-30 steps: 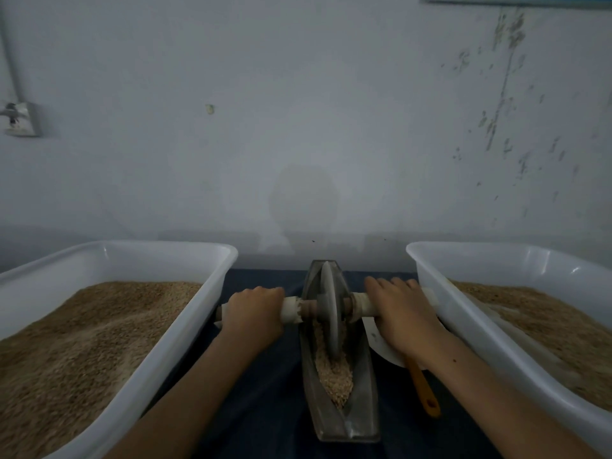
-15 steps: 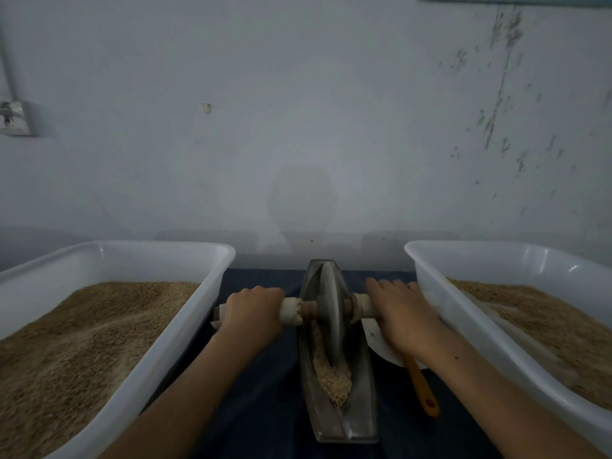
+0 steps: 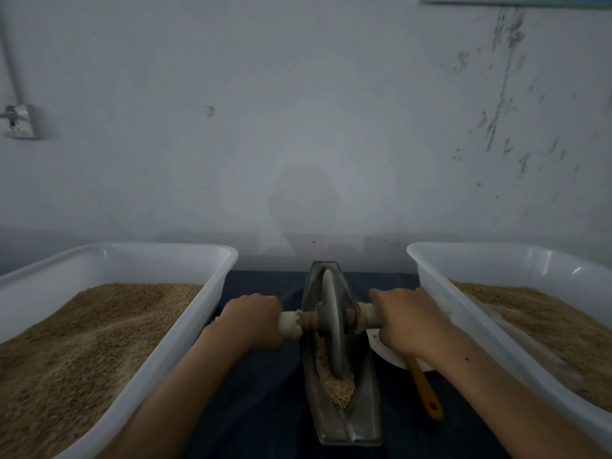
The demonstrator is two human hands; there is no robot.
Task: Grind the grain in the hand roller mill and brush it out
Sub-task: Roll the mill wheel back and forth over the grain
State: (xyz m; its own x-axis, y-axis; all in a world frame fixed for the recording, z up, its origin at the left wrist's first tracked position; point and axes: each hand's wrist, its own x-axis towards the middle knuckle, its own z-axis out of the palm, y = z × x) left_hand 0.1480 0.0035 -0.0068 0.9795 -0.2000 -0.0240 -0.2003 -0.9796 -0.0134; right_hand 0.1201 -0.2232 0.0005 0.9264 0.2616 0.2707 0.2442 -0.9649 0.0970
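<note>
Left hand (image 3: 253, 321): fingers curled round the axle (image 3: 291, 325) on the left of the trough (image 3: 362, 415), gripping it.
Right hand (image 3: 409, 321): wrapped over the axle on the right of the trough, gripping it; just beside the right tub (image 3: 470, 326).
Wheel (image 3: 331, 326): upright on edge in the trough, about mid-length, with its rim down in the groove.
Grain (image 3: 336, 385): heaped in the near half of the trough, against the near side of the wheel; the far half is hidden behind the wheel.
Brush (image 3: 425, 389): an orange handle lies on the desk (image 3: 258, 402) right of the trough, its head under the right wrist; whether it is the brush I cannot tell.
Risk, spill: the grain is piled toward the near tip, so a hard pull back could, I judge, push it over the trough's lip onto the desk.
Risk, tilt: uneven pressure from the two hands would likely lean the wheel, letting it ride up a wall or jump out.
Risk, trough slip: nothing visibly pins the trough, so a strong stroke may slide it along the desk.
Risk, knuckles: the right hand works close to the right tub's wall and could knock it; the left tub (image 3: 212, 293) is near the left hand too.
Risk, mixing: both tubs hold grain level with the trough's flanks, so scattered bits may land in either.
</note>
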